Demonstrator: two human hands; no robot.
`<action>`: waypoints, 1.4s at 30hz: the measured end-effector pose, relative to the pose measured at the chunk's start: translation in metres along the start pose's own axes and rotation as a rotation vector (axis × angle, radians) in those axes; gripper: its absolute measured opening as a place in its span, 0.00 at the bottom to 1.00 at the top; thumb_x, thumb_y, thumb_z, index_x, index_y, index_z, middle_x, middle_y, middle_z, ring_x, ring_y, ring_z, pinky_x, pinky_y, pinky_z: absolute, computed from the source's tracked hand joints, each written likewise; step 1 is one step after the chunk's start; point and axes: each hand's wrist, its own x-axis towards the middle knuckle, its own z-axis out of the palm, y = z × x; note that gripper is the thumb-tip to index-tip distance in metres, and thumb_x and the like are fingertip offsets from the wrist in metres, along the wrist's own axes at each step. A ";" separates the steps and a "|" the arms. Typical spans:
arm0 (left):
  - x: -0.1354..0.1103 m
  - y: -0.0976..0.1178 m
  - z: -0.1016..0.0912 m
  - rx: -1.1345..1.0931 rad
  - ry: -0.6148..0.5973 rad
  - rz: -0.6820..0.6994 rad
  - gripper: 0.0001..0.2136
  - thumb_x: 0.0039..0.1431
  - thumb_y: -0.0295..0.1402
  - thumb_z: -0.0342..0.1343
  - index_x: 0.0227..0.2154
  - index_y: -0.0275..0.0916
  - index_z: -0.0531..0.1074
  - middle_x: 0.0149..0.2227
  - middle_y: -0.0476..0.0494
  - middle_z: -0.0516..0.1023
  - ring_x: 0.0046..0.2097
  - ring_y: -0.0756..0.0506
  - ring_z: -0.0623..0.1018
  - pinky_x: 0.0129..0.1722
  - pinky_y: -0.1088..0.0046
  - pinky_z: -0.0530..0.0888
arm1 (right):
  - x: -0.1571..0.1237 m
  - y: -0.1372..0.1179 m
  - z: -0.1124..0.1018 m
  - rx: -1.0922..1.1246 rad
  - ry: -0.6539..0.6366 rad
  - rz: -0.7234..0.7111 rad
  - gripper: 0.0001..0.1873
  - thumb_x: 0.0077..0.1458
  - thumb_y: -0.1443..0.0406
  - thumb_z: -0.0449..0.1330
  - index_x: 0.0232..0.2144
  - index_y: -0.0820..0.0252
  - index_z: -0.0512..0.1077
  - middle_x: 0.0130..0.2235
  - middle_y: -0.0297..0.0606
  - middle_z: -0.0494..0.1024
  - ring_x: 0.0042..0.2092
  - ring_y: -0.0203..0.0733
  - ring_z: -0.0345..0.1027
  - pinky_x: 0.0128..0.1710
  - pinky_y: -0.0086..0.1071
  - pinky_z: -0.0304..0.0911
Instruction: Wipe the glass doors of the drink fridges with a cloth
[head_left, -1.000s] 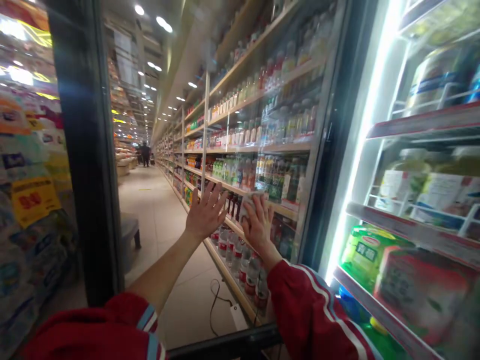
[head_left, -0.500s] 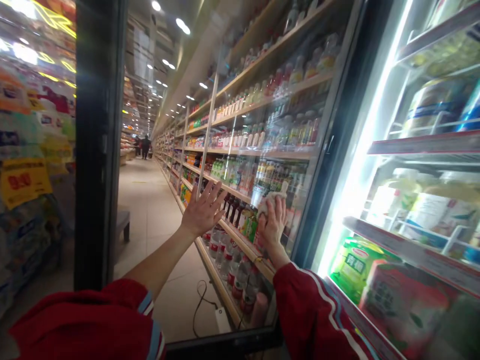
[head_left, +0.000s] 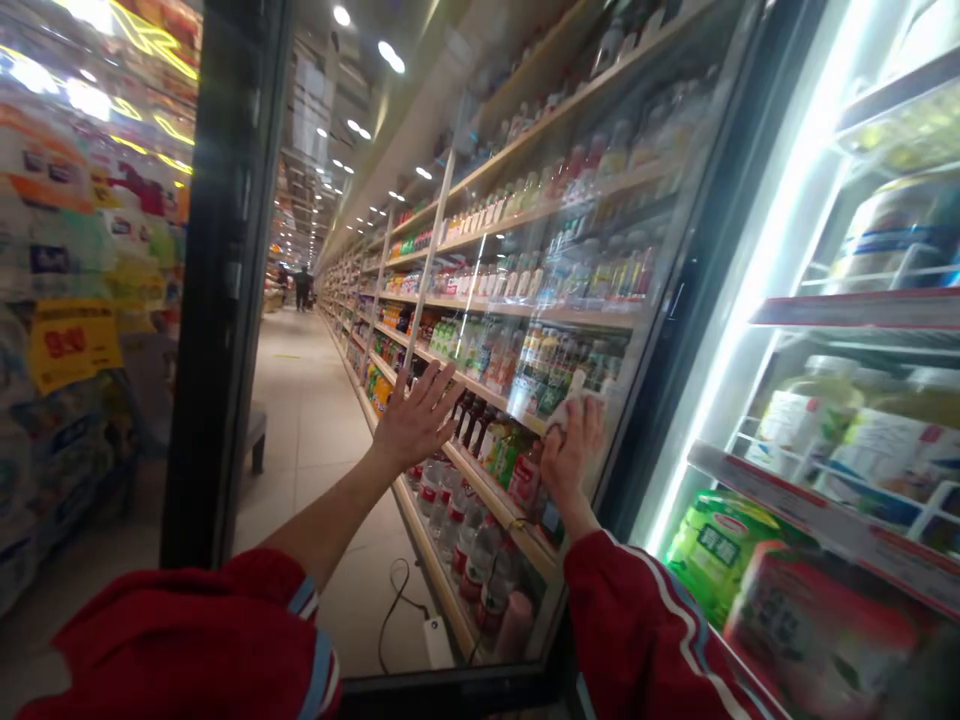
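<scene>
Holding left hand (head_left: 416,418) up at clear door pane (head_left: 534,335), with fingers spread wide; cannot tell if touching. To its right, pressing whitish cloth (head_left: 557,415) against pane with right hand (head_left: 574,447), with fingers bent over the bunched fabric. Visible through pane below left hand: bottles (head_left: 461,545) with red labels. Right of right hand: dark door frame (head_left: 694,275), then, lower, green pouch (head_left: 712,560) inside lit cooler (head_left: 862,309).
</scene>
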 end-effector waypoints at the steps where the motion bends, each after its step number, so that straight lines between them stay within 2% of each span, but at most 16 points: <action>1: 0.000 0.000 0.000 0.000 0.010 0.001 0.25 0.59 0.39 0.50 0.59 0.43 0.58 0.63 0.40 0.57 0.66 0.42 0.50 0.64 0.55 0.37 | -0.003 -0.011 0.003 0.012 -0.040 -0.081 0.24 0.56 0.65 0.47 0.56 0.61 0.62 0.61 0.51 0.59 0.65 0.52 0.43 0.58 0.55 0.49; 4: 0.000 0.001 -0.002 0.032 0.016 0.005 0.26 0.59 0.39 0.50 0.60 0.43 0.57 0.63 0.40 0.57 0.66 0.41 0.51 0.64 0.54 0.38 | -0.008 -0.036 0.006 0.053 -0.131 -0.265 0.23 0.56 0.65 0.48 0.54 0.58 0.64 0.60 0.47 0.60 0.65 0.51 0.42 0.59 0.55 0.46; 6: 0.000 0.002 -0.003 0.057 0.017 0.010 0.26 0.59 0.40 0.50 0.60 0.43 0.56 0.62 0.40 0.58 0.65 0.41 0.52 0.64 0.53 0.38 | -0.006 -0.037 0.005 0.057 -0.139 -0.266 0.23 0.55 0.65 0.49 0.54 0.57 0.63 0.61 0.46 0.60 0.65 0.51 0.43 0.59 0.55 0.44; 8: -0.001 0.003 -0.004 0.073 0.020 0.013 0.26 0.59 0.40 0.50 0.60 0.42 0.57 0.62 0.40 0.58 0.65 0.40 0.52 0.64 0.53 0.37 | 0.002 -0.026 0.000 0.041 -0.113 -0.163 0.25 0.55 0.64 0.48 0.56 0.57 0.61 0.62 0.48 0.57 0.64 0.52 0.46 0.59 0.56 0.45; 11: -0.001 0.005 -0.005 0.076 0.016 0.011 0.25 0.60 0.40 0.49 0.59 0.42 0.58 0.62 0.40 0.58 0.65 0.41 0.52 0.64 0.52 0.37 | 0.017 -0.008 -0.005 0.009 -0.049 0.087 0.30 0.55 0.62 0.47 0.60 0.61 0.55 0.63 0.51 0.54 0.64 0.53 0.47 0.58 0.56 0.47; 13: -0.001 0.006 -0.006 0.072 0.012 0.009 0.24 0.60 0.40 0.49 0.59 0.43 0.58 0.62 0.41 0.57 0.65 0.41 0.52 0.64 0.52 0.36 | 0.024 -0.005 -0.005 -0.006 -0.041 0.162 0.30 0.56 0.62 0.46 0.61 0.61 0.53 0.63 0.52 0.54 0.64 0.52 0.45 0.58 0.55 0.46; 14: -0.001 0.006 -0.006 0.070 0.014 0.008 0.24 0.60 0.40 0.49 0.59 0.42 0.58 0.63 0.41 0.57 0.65 0.41 0.52 0.64 0.52 0.37 | 0.026 -0.009 -0.004 -0.010 -0.051 0.155 0.30 0.56 0.62 0.46 0.61 0.61 0.53 0.63 0.51 0.54 0.64 0.52 0.44 0.59 0.55 0.46; 19: -0.001 0.007 -0.007 0.075 0.051 0.018 0.24 0.60 0.39 0.49 0.59 0.42 0.58 0.62 0.41 0.58 0.66 0.41 0.52 0.64 0.52 0.37 | 0.016 -0.044 0.007 0.030 -0.080 -0.041 0.28 0.56 0.63 0.46 0.59 0.61 0.56 0.62 0.50 0.55 0.65 0.52 0.42 0.59 0.55 0.45; 23: -0.001 0.007 -0.008 0.110 0.062 0.026 0.24 0.60 0.40 0.49 0.58 0.41 0.59 0.62 0.41 0.58 0.65 0.41 0.52 0.64 0.54 0.36 | 0.016 -0.045 0.008 0.056 -0.103 -0.190 0.26 0.56 0.63 0.48 0.58 0.59 0.59 0.61 0.49 0.58 0.65 0.51 0.44 0.60 0.55 0.43; 26: -0.001 0.007 -0.008 0.112 0.064 0.030 0.23 0.60 0.39 0.49 0.58 0.41 0.59 0.62 0.41 0.58 0.65 0.41 0.52 0.64 0.53 0.37 | 0.025 -0.037 0.008 0.053 -0.081 -0.107 0.29 0.55 0.62 0.48 0.60 0.60 0.55 0.62 0.51 0.56 0.64 0.53 0.46 0.59 0.56 0.43; 28: -0.001 0.008 -0.007 0.097 0.063 0.029 0.23 0.60 0.39 0.49 0.58 0.41 0.59 0.62 0.41 0.58 0.65 0.41 0.52 0.64 0.52 0.37 | 0.029 -0.042 0.010 0.058 -0.063 -0.048 0.31 0.55 0.62 0.47 0.61 0.61 0.51 0.63 0.52 0.54 0.65 0.53 0.45 0.59 0.56 0.42; 29: -0.001 0.008 -0.007 0.090 0.061 0.026 0.24 0.60 0.39 0.49 0.58 0.41 0.59 0.62 0.41 0.58 0.66 0.41 0.51 0.64 0.52 0.37 | 0.030 -0.048 0.012 0.071 -0.072 -0.069 0.32 0.55 0.62 0.47 0.62 0.61 0.49 0.63 0.52 0.54 0.65 0.52 0.44 0.60 0.56 0.42; 34: -0.002 0.006 -0.005 0.064 0.076 0.027 0.23 0.61 0.38 0.47 0.58 0.37 0.58 0.61 0.38 0.61 0.66 0.41 0.51 0.64 0.53 0.37 | 0.031 -0.089 0.017 0.226 -0.213 -0.419 0.32 0.58 0.62 0.45 0.63 0.59 0.45 0.61 0.47 0.60 0.66 0.46 0.44 0.62 0.50 0.38; 38: -0.004 0.002 -0.007 0.004 0.107 0.034 0.24 0.62 0.38 0.45 0.58 0.33 0.56 0.60 0.34 0.62 0.65 0.42 0.52 0.64 0.54 0.42 | 0.033 -0.094 0.022 0.328 -0.125 -0.434 0.31 0.60 0.65 0.41 0.64 0.59 0.41 0.59 0.46 0.63 0.64 0.42 0.49 0.62 0.46 0.42; 42: 0.003 0.008 -0.009 -0.053 0.140 0.046 0.22 0.62 0.36 0.44 0.57 0.33 0.58 0.60 0.33 0.62 0.65 0.42 0.53 0.64 0.54 0.44 | 0.030 -0.091 0.031 0.275 -0.041 -0.403 0.30 0.60 0.65 0.43 0.64 0.56 0.45 0.60 0.46 0.63 0.64 0.44 0.50 0.61 0.48 0.44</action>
